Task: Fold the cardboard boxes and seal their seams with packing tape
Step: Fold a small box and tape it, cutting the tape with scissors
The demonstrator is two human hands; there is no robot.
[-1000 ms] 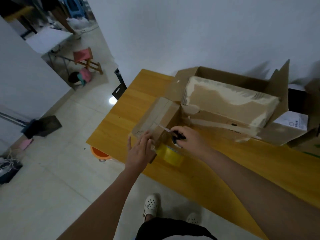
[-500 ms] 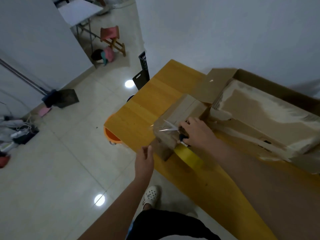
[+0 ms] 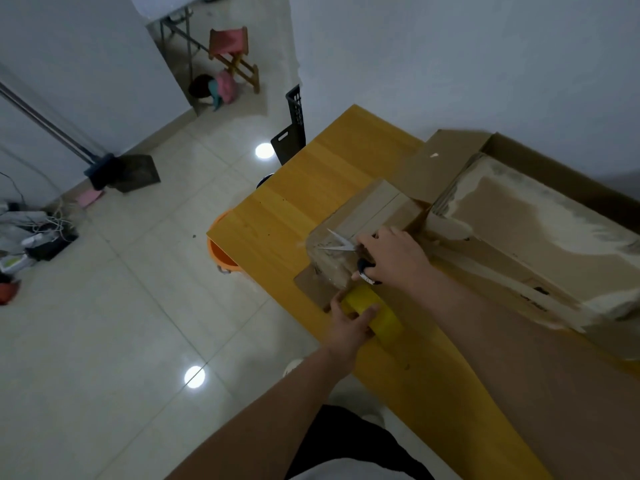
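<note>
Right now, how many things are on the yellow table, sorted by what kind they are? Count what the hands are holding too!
Cardboard boxes: 2, the small box and the big open box
Tape rolls: 1, the yellow tape roll gripped by the left hand
Scissors: 1, the scissors held by the right hand
Total: 4

Bare forearms with no sleeves, black shorts (image 3: 349,441), and a white perforated clog (image 3: 292,366)
</note>
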